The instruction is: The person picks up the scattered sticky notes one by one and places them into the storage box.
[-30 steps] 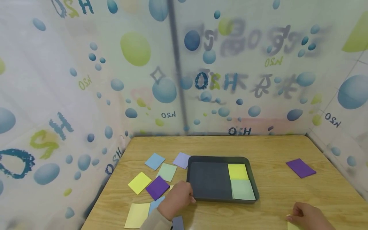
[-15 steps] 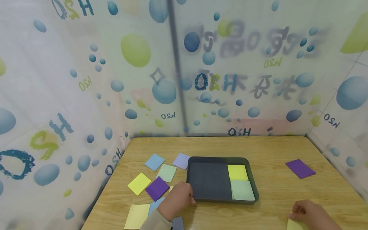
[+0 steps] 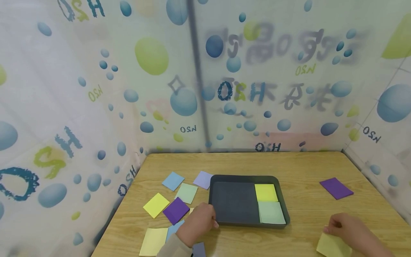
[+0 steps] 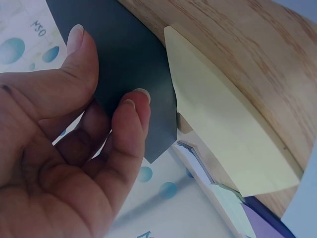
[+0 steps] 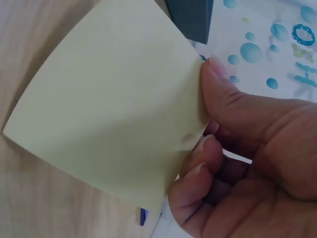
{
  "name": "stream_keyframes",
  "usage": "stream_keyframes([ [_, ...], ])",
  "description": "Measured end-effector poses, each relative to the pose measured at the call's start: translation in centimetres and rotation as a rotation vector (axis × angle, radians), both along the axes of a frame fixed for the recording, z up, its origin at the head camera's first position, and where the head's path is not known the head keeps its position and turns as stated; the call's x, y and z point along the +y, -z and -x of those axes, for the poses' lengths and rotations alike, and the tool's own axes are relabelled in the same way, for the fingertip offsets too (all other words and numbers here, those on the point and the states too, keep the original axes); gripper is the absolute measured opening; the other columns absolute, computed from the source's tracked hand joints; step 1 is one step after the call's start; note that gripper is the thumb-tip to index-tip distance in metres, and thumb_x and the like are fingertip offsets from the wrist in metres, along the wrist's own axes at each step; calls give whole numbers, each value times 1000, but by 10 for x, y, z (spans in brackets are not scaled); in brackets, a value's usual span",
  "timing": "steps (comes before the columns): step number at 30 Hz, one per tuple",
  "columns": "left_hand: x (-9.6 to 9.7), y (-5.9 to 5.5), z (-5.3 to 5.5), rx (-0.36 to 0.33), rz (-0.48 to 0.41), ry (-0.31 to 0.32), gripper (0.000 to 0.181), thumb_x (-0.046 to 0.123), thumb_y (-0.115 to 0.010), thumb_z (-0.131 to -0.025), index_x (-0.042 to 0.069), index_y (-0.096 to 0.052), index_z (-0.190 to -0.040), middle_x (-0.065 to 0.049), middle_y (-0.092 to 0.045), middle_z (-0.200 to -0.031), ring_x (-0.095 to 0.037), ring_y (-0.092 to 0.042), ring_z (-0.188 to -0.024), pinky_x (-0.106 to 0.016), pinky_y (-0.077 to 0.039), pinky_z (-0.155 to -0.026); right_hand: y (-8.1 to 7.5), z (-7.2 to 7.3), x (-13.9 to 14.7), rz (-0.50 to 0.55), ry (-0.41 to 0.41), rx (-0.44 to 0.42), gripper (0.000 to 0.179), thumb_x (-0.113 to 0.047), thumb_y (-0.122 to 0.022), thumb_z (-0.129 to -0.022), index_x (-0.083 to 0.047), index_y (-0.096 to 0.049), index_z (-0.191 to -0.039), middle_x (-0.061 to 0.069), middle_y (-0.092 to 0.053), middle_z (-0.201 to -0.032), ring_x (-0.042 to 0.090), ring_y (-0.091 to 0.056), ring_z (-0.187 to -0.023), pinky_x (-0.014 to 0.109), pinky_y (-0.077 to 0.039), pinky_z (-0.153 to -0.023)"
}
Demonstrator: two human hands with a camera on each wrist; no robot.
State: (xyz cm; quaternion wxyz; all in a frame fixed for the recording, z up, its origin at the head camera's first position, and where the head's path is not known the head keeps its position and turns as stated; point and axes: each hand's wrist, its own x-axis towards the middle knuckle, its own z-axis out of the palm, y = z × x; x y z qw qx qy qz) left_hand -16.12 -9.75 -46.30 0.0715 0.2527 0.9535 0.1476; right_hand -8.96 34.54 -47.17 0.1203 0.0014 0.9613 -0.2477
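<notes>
A dark grey tray (image 3: 236, 203) lies on the table. A bright yellow sticky note (image 3: 265, 192) and a pale green sticky note (image 3: 271, 212) sit along its right side. My left hand (image 3: 198, 221) grips the tray's near left corner between thumb and curled fingers, as the left wrist view shows too. Between thumb and fingers, my right hand (image 3: 353, 230) pinches a pale yellow sticky note (image 3: 332, 246) at one edge, right of the tray. In the right wrist view this note (image 5: 109, 104) is slightly bent, its face toward the camera.
Left of the tray lie loose sticky notes: blue (image 3: 173, 181), lilac (image 3: 202, 179), green (image 3: 186, 193), yellow (image 3: 156, 205), purple (image 3: 176, 210) and pale yellow (image 3: 153, 242). Another purple note (image 3: 336, 188) lies at the right. A patterned curtain (image 3: 244, 117) stands behind the table.
My right hand has risen a little in the head view with the pale yellow sticky note, and more of that note now shows. My left hand and the tray have stayed put.
</notes>
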Motion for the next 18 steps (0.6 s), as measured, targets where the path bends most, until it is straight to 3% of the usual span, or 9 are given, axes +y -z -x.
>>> stream_keyframes([
  [8, 0, 0, -1, 19, 0, 10, 15, 18, -85, -80, 12, -78, -68, 5, -67, -66, 0, -45, -55, -18, -41, -51, -16, 13, -4, 6, -22, 50, 29, -30, -70, -94, -14, -54, -75, -5, -47, -69, 7, -39, -60, 24, -33, -56],
  [18, 1, -3, -1, -16, 3, -18, 14, 18, -85, -81, 12, -78, -70, 5, -67, -66, -1, -47, -56, -19, -42, -52, -31, 23, -15, -10, -29, 68, 30, -30, -69, -95, -13, -53, -76, -5, -44, -68, 8, -38, -61, 25, -32, -56],
])
